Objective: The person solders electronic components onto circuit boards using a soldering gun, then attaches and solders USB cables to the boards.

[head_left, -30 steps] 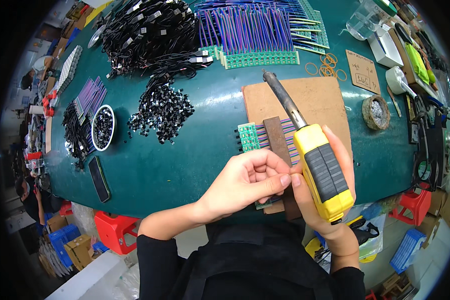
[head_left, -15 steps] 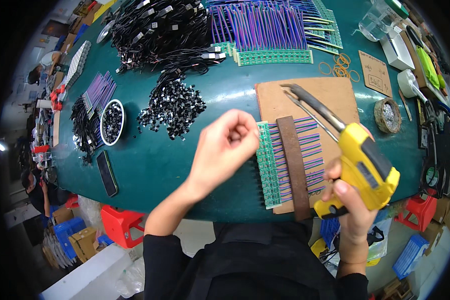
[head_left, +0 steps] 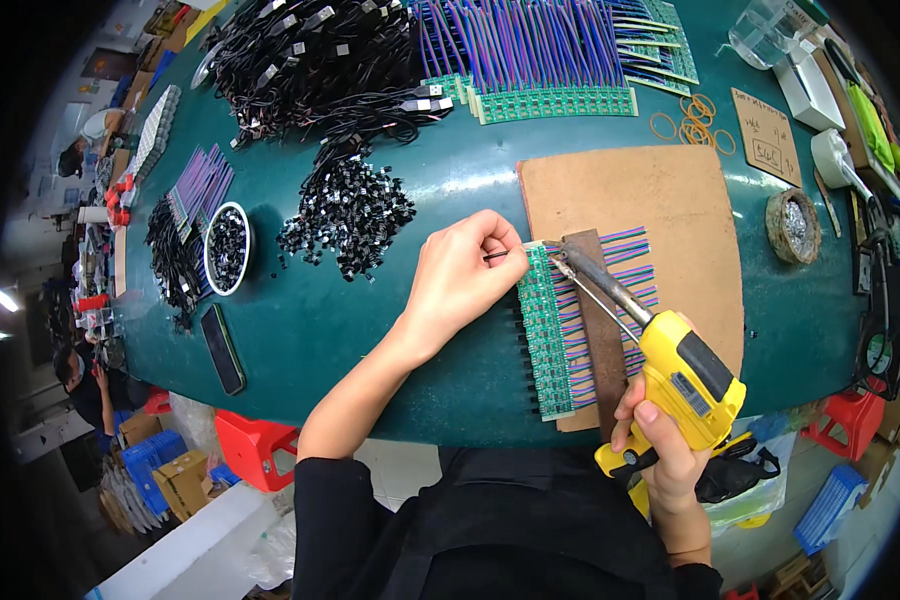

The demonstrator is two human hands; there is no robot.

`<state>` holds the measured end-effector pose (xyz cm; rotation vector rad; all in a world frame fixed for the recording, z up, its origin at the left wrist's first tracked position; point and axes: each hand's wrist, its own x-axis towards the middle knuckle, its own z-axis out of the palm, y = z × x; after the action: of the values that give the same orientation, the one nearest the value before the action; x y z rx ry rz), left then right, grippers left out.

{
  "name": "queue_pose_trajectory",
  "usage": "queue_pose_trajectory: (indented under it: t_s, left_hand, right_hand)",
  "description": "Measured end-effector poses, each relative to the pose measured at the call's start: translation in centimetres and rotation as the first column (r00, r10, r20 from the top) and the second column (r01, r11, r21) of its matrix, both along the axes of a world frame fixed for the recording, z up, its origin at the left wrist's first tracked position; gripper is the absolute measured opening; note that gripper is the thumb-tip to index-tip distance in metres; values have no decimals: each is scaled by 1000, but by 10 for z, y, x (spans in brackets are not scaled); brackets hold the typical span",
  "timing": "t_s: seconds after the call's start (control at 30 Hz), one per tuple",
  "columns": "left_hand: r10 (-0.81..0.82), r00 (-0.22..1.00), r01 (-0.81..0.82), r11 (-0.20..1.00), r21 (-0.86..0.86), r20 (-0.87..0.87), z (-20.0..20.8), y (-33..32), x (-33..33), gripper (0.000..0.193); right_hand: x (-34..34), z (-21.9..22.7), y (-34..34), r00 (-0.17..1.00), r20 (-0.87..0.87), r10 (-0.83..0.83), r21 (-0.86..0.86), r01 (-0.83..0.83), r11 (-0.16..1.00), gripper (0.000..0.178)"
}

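My right hand (head_left: 670,450) grips a yellow soldering gun (head_left: 692,385). Its tip reaches the upper end of a strip of green circuit boards (head_left: 547,335). At that same end my left hand (head_left: 470,265) is closed in a pinch, with a small dark piece (head_left: 495,256) showing between the fingers; its exact kind is too small to tell. Blue, purple and red wires (head_left: 630,277) run rightward from the strip. A flat brown bar (head_left: 602,335) lies across them, on a brown board (head_left: 670,200). Small black parts stick out along the strip's left edge.
Left of my hands lie a heap of small black connectors (head_left: 348,215), a white bowl (head_left: 247,250) of them and a phone (head_left: 223,348). Black cables (head_left: 290,75) and wired circuit boards (head_left: 555,103) fill the back. Rubber bands (head_left: 700,125) and a round tin (head_left: 793,226) are to the right.
The soldering gun has come down and left, so its tip is now at the upper end of the strip. My left hand has shifted slightly right, with a dark piece now showing in its fingers.
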<state>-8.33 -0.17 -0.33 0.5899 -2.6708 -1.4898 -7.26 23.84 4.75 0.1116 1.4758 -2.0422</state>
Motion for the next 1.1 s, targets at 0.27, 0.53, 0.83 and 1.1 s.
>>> queue_pose_trajectory:
  t_s: [0.27, 0.53, 0.83, 1.1]
  left_hand:
    - [40, 999, -42, 997, -66, -26, -5, 5, 0, 11]
    - [29, 991, -50, 986, -158, -130, -10, 10, 2, 10]
    - [-5, 987, -30, 977, -212, -163, -9, 9, 2, 10]
    - [-21, 975, -38, 965, -260, -220, -9, 13, 4, 11]
  right_hand:
    - [-3, 0, 0, 997, 57, 50, 22, -51, 998, 62]
    - [-3, 3, -3, 996, 70, 52, 50, -56, 997, 62]
    - [-6, 8, -4, 992, 60, 110, 73, -115, 991, 67]
    - [12, 6, -4, 997, -41, -62, 22, 63, 998, 48]
